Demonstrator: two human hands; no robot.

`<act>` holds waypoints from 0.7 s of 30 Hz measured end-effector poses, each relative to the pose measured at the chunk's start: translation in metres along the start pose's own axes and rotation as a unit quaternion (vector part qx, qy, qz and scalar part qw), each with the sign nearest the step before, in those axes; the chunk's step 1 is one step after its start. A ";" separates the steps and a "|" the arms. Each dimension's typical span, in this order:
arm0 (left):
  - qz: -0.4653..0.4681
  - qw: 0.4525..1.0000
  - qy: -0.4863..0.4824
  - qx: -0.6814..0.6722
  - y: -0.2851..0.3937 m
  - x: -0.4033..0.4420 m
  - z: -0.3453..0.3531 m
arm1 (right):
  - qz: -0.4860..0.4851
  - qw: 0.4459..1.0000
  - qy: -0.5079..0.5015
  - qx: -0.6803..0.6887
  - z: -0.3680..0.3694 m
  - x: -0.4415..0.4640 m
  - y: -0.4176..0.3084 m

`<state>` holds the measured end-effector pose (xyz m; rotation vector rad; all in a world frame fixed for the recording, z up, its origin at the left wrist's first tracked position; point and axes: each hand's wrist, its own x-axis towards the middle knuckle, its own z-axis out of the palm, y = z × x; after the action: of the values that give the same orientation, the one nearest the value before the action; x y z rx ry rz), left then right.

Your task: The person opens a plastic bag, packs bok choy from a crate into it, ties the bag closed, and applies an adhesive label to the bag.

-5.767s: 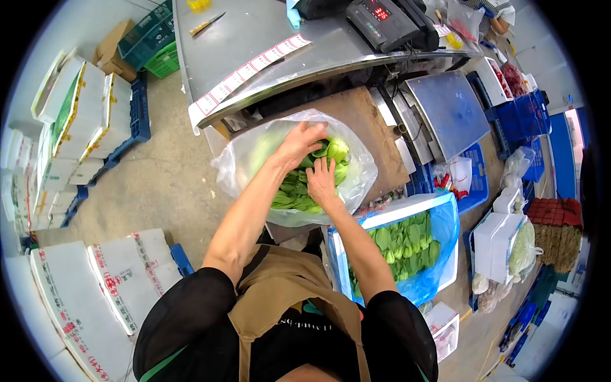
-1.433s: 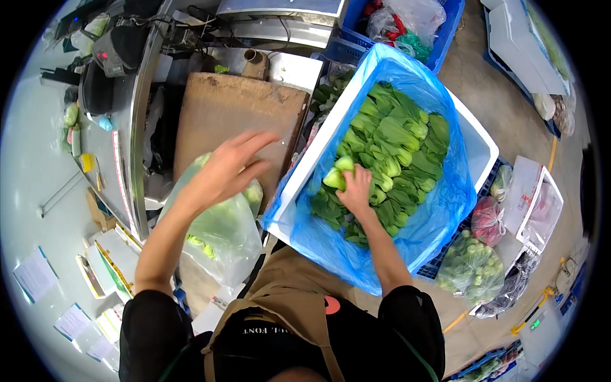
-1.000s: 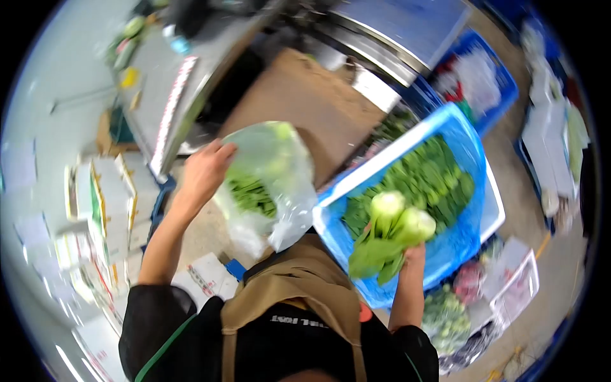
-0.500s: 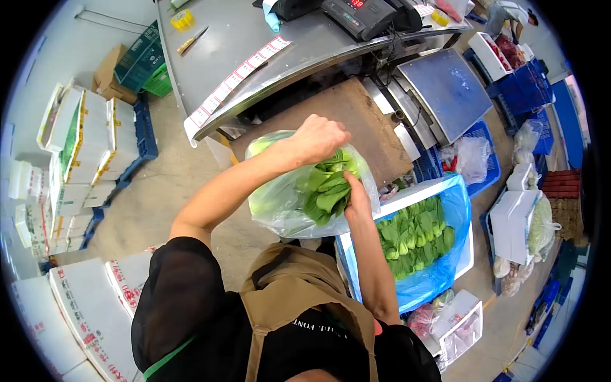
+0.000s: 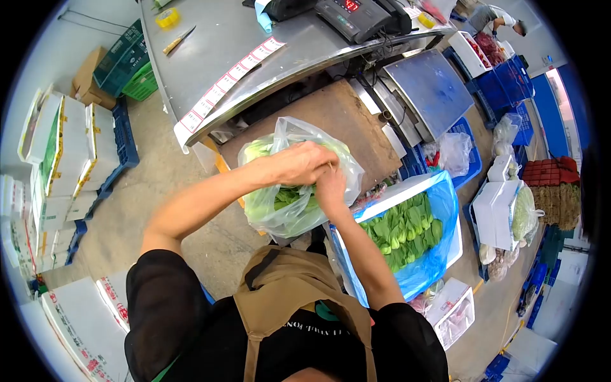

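A clear plastic bag (image 5: 273, 219) with leafy green vegetables in it rests on the brown board (image 5: 369, 137) below the metal table. My left hand (image 5: 304, 162) is closed on the upper part of the bag, its fingers bent. Right beside it, my right hand (image 5: 331, 186) is closed too, also at the bag's gathered film. The two hands touch over the bag's mouth. Green leaves (image 5: 289, 197) show through the plastic under my left wrist. To the right, a white foam box (image 5: 454, 250) lined with blue plastic holds rows of green vegetables (image 5: 404, 229).
A metal table (image 5: 216, 38) bears a label strip (image 5: 226, 83), a knife (image 5: 178, 41), tape (image 5: 167, 18) and a scale display (image 5: 356, 19). A platform scale (image 5: 429, 92) stands at the right. White foam boxes (image 5: 73, 146) are stacked at the left. A co-worker (image 5: 496, 19) is at the far upper right.
The bunch of greens that my right hand held over the bag is no longer in it. Both hands have come together on the bag's film, which now stands up around them.
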<state>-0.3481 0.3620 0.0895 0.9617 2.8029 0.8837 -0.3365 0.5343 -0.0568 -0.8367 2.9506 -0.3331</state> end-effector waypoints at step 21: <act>0.020 0.938 -0.198 0.283 -0.011 -0.068 -0.084 | -0.137 0.981 0.036 -0.135 0.009 0.028 -0.013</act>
<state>-0.3181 0.2739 0.1447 1.0967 2.7068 -0.1451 -0.3525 0.5071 -0.0629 -1.2966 2.9897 0.0318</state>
